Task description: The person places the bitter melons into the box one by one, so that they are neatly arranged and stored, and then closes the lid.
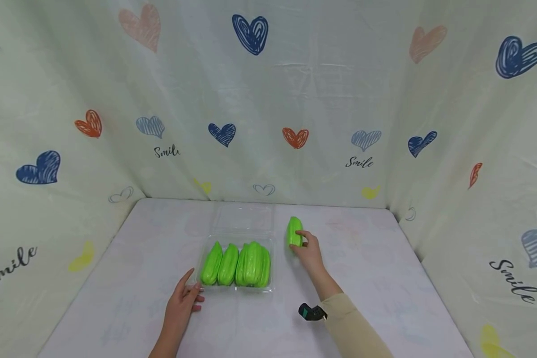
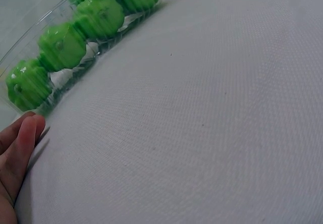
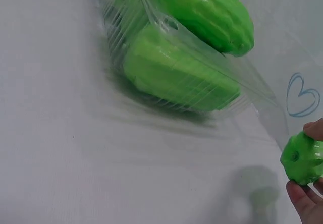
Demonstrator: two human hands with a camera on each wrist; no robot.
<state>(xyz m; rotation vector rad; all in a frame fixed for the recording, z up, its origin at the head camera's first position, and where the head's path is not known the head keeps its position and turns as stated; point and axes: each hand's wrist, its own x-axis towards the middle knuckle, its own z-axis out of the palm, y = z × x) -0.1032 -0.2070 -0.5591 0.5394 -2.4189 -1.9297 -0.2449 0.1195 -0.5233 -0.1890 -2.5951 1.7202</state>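
A bright green ridged gourd is pinched between the thumb and fingers of my right hand, right of the container. The right wrist view shows this gourd end-on, with fingertips above and below it. Several similar green gourds lie side by side in a clear plastic container, some piled on top at its right end. At the container's near left corner is my left hand, fingers loosely extended. In the left wrist view its fingertips are right at the container's corner.
The container's clear lid lies folded back toward the rear curtain. Heart-printed curtains enclose the white table on the back and both sides. A small black device sits at my right sleeve.
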